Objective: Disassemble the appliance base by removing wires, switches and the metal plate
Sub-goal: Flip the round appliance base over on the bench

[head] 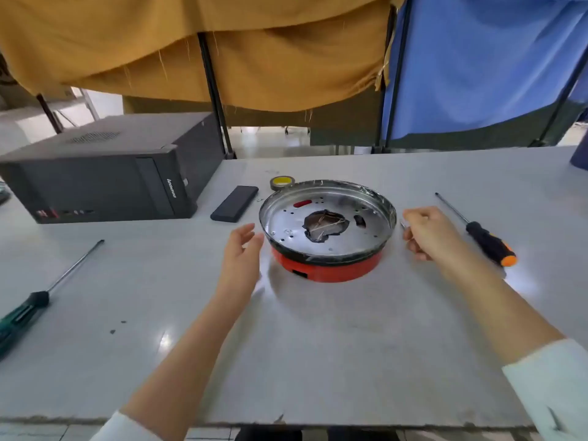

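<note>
A round appliance base [327,270] with a red plastic body stands in the middle of the table. A shiny metal plate [343,238] fills its top, with a torn dark hole [325,226] in the centre where thin wires show, and a red part [302,203] near the far rim. My left hand [240,249] hovers just left of the base, fingers relaxed and apart from it. To the right of the base, my right hand [426,232] has its fingers curled, pinching what looks like a small screw.
An orange-and-black screwdriver [483,235] lies right of my right hand. A green-handled screwdriver [41,297] lies at the left. A black computer case [105,173], a dark flat block [234,203] and a yellow tape roll [282,182] sit behind the base.
</note>
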